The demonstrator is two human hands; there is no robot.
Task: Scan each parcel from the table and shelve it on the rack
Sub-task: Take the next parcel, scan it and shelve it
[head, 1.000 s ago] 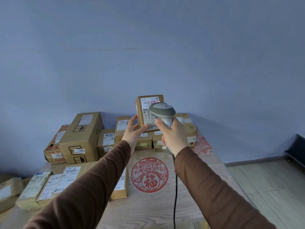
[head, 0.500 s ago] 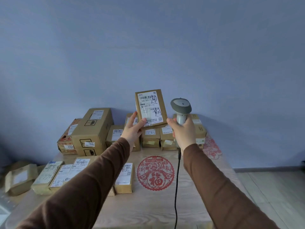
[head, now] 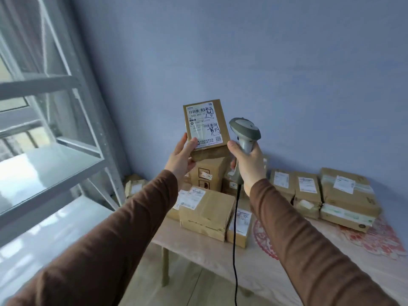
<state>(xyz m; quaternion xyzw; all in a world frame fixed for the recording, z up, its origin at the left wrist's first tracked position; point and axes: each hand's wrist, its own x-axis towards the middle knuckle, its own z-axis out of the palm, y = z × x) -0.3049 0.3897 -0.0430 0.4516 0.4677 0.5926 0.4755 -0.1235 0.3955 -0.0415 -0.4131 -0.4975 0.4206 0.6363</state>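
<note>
1. Holding a small brown cardboard parcel with a white shipping label (head: 206,127) upright in the air, the left hand (head: 181,156) pinches its lower left corner, thumb on the label and fingers behind.
2. The right hand (head: 248,162) wraps round the handle of a grey corded barcode scanner (head: 244,132), whose head sits just beside the parcel's right edge, aimed away from the label.
3. Scanning looks finished; the step in hand seems to be carrying the parcel toward the grey metal rack (head: 50,166) at left.
4. Next, the parcel needs setting flat on a shelf, while more parcels wait on the pale wooden table (head: 276,263).
</note>
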